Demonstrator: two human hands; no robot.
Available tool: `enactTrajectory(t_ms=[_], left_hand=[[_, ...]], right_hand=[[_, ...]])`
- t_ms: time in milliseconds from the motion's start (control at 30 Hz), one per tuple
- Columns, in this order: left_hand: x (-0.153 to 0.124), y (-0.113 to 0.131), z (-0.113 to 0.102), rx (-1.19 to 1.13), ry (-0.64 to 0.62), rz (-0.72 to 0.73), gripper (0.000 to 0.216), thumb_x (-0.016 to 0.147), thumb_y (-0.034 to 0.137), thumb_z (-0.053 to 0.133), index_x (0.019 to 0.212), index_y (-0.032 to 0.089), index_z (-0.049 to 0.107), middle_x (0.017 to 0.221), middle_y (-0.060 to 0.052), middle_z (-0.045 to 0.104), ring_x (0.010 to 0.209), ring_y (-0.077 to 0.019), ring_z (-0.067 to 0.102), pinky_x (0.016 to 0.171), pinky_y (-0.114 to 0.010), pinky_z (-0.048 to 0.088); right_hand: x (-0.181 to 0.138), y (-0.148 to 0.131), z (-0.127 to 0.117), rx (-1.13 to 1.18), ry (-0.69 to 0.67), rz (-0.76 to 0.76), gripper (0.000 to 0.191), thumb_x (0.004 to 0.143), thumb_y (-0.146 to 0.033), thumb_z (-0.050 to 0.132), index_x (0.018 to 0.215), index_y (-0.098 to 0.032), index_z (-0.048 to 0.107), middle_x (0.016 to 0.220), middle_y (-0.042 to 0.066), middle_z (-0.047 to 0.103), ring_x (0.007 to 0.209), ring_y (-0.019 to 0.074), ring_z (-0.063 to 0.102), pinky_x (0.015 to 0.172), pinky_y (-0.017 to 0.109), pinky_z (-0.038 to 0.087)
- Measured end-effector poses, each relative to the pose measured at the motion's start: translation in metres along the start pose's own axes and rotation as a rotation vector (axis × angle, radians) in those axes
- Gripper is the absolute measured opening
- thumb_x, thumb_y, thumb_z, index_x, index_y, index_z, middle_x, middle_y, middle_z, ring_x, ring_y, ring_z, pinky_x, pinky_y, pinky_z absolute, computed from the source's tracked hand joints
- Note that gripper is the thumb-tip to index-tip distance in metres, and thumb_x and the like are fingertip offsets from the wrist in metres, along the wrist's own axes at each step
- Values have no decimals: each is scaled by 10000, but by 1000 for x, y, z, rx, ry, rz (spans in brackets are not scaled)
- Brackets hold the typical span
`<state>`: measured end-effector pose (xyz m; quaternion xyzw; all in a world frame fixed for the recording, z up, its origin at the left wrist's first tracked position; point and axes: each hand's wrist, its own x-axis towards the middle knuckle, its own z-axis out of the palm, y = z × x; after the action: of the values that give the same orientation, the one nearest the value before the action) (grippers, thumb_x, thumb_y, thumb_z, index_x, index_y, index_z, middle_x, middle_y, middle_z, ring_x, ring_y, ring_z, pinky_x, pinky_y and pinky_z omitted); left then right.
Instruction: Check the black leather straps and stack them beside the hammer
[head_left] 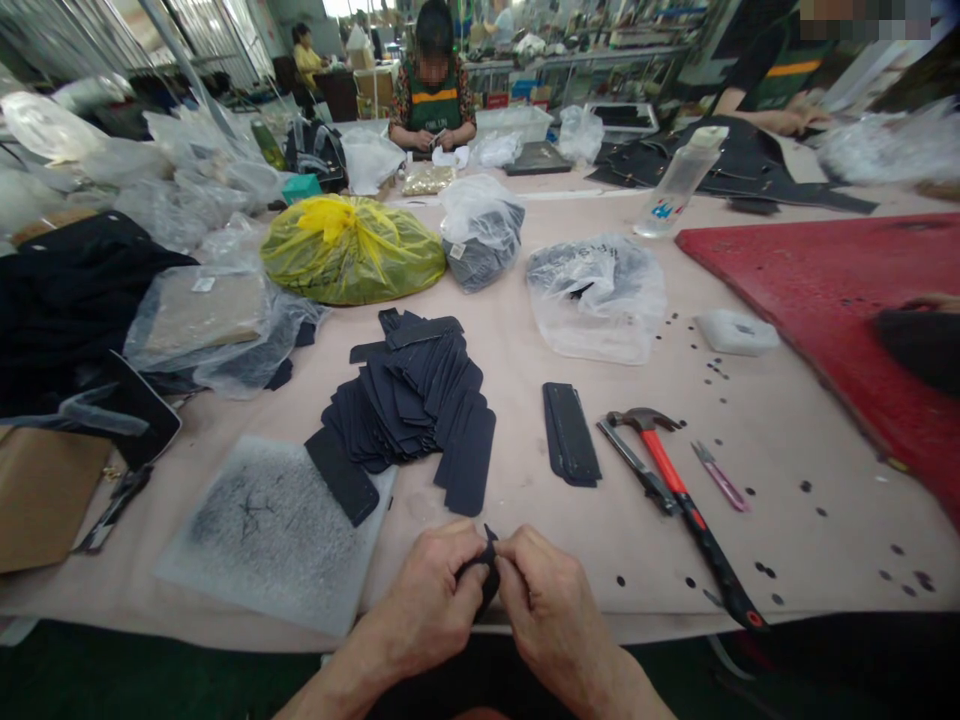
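Close to the table's front edge, my left hand (439, 580) and my right hand (551, 595) are both closed on one small dark fabric piece (489, 578). The fingers pinch it from either side and hide much of it. Just beyond my hands lies a loose pile of dark navy fabric pieces (412, 390), flat strips with rounded corners. A short neat stack of similar dark strips (571, 433) sits apart, to the right of the pile. Left of my hands a whitish, scuffed cutting board (274, 535) has one strip overlapping its corner.
To the right lie a claw hammer (679, 490), a metal tool (637, 468) and pink-handled snips (720, 476) among scattered black discs. Farther back are a yellow bag (352, 250), clear bags (596, 295), a bottle (681, 182) and a red board (847, 300). A co-worker (433, 90) sits opposite.
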<state>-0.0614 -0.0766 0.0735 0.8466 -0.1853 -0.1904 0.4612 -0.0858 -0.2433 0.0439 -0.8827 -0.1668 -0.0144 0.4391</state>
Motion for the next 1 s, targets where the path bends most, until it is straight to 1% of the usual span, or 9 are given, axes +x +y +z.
enactTrajectory(t_ms=[200, 367, 433, 533, 600, 700, 733, 867, 1000], left_hand=[[2, -3, 2, 68, -54, 51, 175, 830, 58, 442, 717, 191, 445, 756, -18, 526, 730, -160, 485, 675, -290, 337], [5, 4, 5, -42, -59, -45, 197, 837, 92, 462, 668, 188, 434, 700, 6, 502, 688, -139, 474, 656, -277, 328], [7, 8, 4, -114, -53, -75, 197, 824, 111, 481, 644, 184, 451, 672, 16, 485, 676, -134, 469, 647, -269, 329], [10, 8, 1, -257, -100, -133, 148, 788, 141, 505, 647, 171, 544, 659, 13, 499, 673, -137, 483, 637, -259, 349], [11, 4, 1, -402, -137, -227, 119, 775, 188, 525, 693, 158, 606, 653, 9, 520, 626, -132, 480, 581, -250, 345], [14, -4, 4, -633, -98, -412, 150, 767, 295, 592, 759, 149, 628, 597, 23, 521, 506, -109, 435, 485, -229, 309], [17, -7, 7, -693, -59, -447, 172, 760, 319, 620, 767, 148, 629, 586, 27, 528, 489, -104, 434, 474, -222, 316], [47, -10, 20, -837, 137, -389, 206, 712, 319, 722, 755, 130, 654, 654, -4, 626, 599, -123, 547, 579, -223, 444], [107, -3, 36, -869, 217, -304, 330, 695, 385, 744, 871, 116, 670, 705, -40, 682, 638, -164, 621, 654, -284, 515]], right_hand=[[-4, 6, 10, -45, 88, 30, 223, 896, -100, 366, 736, -212, 473, 664, 10, 497, 571, 159, 495, 540, 296, 322], [-4, 8, 1, 116, 84, 114, 190, 893, -147, 403, 731, -208, 482, 666, 6, 513, 599, 156, 500, 566, 288, 347], [-4, 7, -2, 266, 51, 249, 192, 898, -197, 435, 715, -207, 493, 649, 0, 524, 598, 153, 504, 560, 277, 364], [-3, 13, -6, 608, -15, 549, 209, 893, -295, 492, 710, -198, 521, 559, -23, 523, 516, 140, 498, 493, 252, 362], [-3, 24, -12, 832, 89, 685, 232, 853, -378, 578, 725, -187, 553, 481, -56, 471, 442, 124, 457, 460, 243, 368], [-10, 47, -35, 1039, 454, 768, 298, 724, -429, 753, 742, -172, 604, 513, -76, 437, 433, 95, 380, 474, 257, 432], [-16, 55, -43, 1073, 525, 784, 314, 690, -422, 794, 746, -168, 619, 552, -66, 455, 449, 92, 373, 489, 267, 455], [-55, 79, -61, 1064, 453, 874, 359, 675, -472, 824, 670, -165, 639, 565, -37, 480, 473, 106, 418, 502, 275, 467], [-99, 99, -44, 1012, 408, 977, 471, 603, -607, 820, 572, -186, 610, 466, -45, 421, 413, 112, 417, 461, 283, 433]])
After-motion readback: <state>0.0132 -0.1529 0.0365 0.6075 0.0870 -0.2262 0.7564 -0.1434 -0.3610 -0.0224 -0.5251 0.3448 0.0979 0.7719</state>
